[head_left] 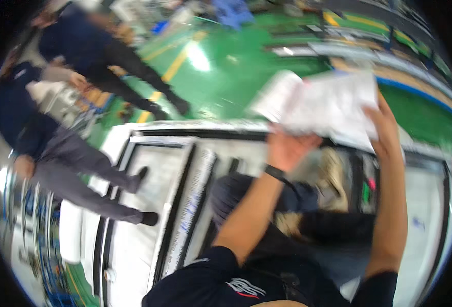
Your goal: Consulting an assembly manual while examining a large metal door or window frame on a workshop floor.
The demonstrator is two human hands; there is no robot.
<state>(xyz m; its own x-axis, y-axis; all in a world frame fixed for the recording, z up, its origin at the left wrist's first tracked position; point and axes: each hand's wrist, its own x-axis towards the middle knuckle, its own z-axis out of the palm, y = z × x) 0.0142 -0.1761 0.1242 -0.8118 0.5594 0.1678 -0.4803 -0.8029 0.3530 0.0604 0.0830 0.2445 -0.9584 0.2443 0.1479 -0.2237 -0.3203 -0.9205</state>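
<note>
White printed sheets of paper [333,105] are held up in front of me, their left part curled over and the print blurred. My left hand [292,148], with a black band at its wrist, grips the lower left edge of the paper; its fingertips are partly hidden behind it. At the right edge, my right hand [384,128] is closed on the same sheets, the thumb lying on the front side. Below both hands are my bent legs and a beige shoe [332,176], above a black-edged frame.
A large dark-framed panel [200,134] surrounds my legs, and a pale printed strip [190,220] lies along it. Two people in dark clothes stand at the left, one [77,158] with feet on the white panel. Long profiles [328,50] lie on a rack at the far right.
</note>
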